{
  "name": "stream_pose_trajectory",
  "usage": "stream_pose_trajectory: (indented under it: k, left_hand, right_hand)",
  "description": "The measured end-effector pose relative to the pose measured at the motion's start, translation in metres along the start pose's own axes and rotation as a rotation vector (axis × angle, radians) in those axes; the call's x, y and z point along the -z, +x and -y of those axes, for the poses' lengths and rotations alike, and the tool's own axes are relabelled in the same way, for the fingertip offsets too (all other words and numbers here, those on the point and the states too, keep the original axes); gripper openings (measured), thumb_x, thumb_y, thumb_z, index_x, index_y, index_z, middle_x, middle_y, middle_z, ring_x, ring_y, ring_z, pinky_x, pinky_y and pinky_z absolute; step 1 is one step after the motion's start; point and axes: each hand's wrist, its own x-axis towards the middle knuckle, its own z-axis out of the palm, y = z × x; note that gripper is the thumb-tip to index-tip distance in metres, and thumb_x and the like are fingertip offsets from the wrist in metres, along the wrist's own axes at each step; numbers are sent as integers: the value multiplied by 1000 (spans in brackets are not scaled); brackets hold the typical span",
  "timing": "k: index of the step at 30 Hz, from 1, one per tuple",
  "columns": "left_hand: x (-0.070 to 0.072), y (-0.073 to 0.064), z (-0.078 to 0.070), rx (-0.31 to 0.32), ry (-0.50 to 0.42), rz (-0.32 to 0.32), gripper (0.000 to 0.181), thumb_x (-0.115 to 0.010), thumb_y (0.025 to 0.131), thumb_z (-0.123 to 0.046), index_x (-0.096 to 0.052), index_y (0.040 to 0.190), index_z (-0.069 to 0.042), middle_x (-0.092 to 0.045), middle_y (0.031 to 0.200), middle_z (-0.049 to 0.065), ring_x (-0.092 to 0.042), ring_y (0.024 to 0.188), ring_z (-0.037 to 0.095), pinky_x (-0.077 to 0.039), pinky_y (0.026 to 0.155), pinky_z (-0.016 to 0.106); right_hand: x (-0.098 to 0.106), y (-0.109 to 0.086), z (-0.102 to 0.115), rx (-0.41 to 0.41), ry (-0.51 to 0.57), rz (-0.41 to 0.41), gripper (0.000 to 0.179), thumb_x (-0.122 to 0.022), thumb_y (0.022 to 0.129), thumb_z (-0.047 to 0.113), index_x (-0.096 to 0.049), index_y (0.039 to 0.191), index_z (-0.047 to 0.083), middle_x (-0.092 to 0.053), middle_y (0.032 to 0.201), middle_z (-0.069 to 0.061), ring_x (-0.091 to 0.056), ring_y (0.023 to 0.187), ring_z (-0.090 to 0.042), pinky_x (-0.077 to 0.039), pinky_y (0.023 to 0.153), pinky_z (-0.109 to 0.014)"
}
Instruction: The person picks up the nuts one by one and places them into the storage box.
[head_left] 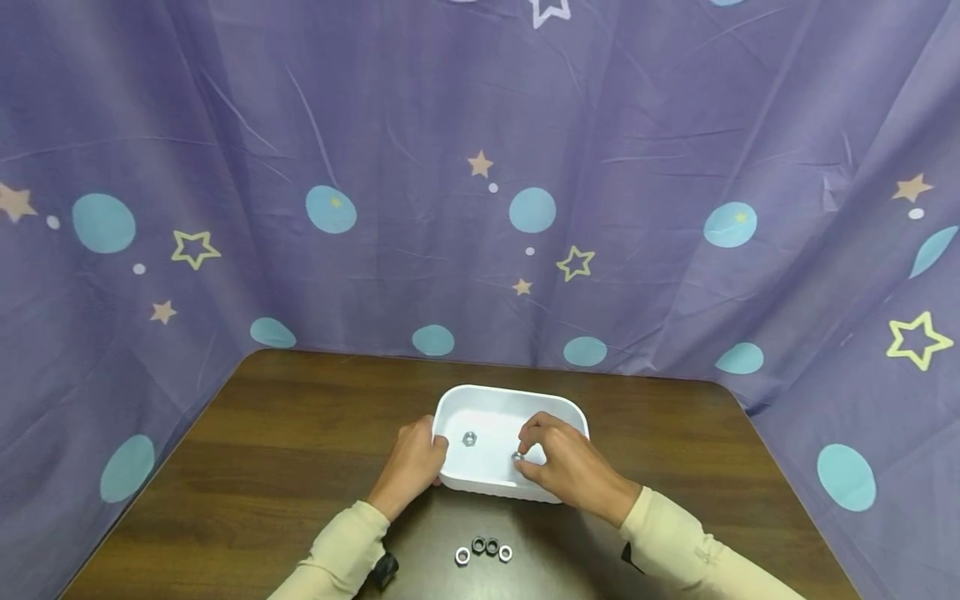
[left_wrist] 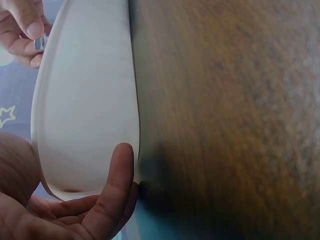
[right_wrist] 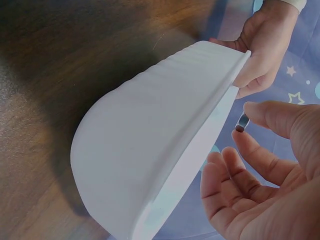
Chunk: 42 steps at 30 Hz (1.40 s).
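A white rectangular tray (head_left: 480,485) with rounded corners sits on the table. My left hand (head_left: 412,462) grips its left end, thumb over the rim and fingers under the outer side, as the left wrist view shows. Over the right part of the tray, my right hand (head_left: 562,462) pinches a small metal hex nut (right_wrist: 242,122) between thumb and index finger. Its other fingers are loosely bent. Another silver hex nut (head_left: 469,438) lies on the tray floor towards the left.
In front of the tray, two black nuts (head_left: 485,546) lie between a silver nut (head_left: 462,556) and another silver nut (head_left: 506,553). The brown wooden table (head_left: 300,433) ends at a purple patterned curtain (head_left: 435,275) behind and at both sides.
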Motion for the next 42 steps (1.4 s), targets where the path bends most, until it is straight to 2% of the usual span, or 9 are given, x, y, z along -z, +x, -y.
stream_pose_trajectory:
  k: [5, 7, 11, 16, 26, 42]
  left_hand:
    - [-3, 0, 9, -44, -10, -17, 18, -50, 90, 1, -63, 94, 12, -59, 68, 16, -55, 36, 16, -46, 32, 30]
    - [2, -3, -4, 0, -20, -7, 17, -51, 90, 1, -63, 95, 11, -60, 69, 15, -56, 37, 16, -48, 33, 33]
    - [5, -5, -16, 62, 8, 22, 14, -53, 91, 3, -64, 95, 10, -61, 69, 13, -56, 37, 14, -50, 36, 33]
    - [7, -5, -21, 85, 52, 29, 13, -54, 93, 4, -65, 97, 9, -61, 70, 10, -55, 38, 12, -50, 37, 31]
    - [8, -5, -19, 85, 45, 24, 14, -53, 93, 4, -65, 97, 9, -61, 70, 11, -56, 39, 12, -50, 37, 31]
    - [8, -5, -21, 83, 35, 30, 15, -54, 93, 4, -65, 100, 10, -62, 70, 10, -56, 39, 11, -50, 37, 31]
  right_hand:
    - [-3, 3, -1, -4, -6, 0, 12, -90, 88, 12, -79, 89, 13, -71, 107, 2, -71, 99, -17, -61, 84, -38]
    - [-4, 4, -1, -11, -9, 1, 12, -90, 88, 12, -79, 89, 13, -71, 107, 3, -71, 98, -17, -61, 83, -37]
    - [-6, 5, -2, -25, -11, 4, 12, -90, 87, 13, -78, 88, 14, -71, 107, 4, -70, 98, -17, -60, 82, -36]
    - [-9, 7, -2, -27, -15, 4, 12, -91, 87, 13, -79, 88, 13, -71, 106, 3, -70, 97, -17, -60, 82, -36]
    - [-13, 14, -6, -43, -3, 33, 10, -89, 88, 12, -80, 88, 11, -70, 106, 0, -72, 94, -25, -59, 77, -38]
    - [-19, 24, -12, -43, -19, 54, 8, -88, 88, 11, -80, 86, 11, -70, 104, -1, -73, 94, -25, -60, 78, -41]
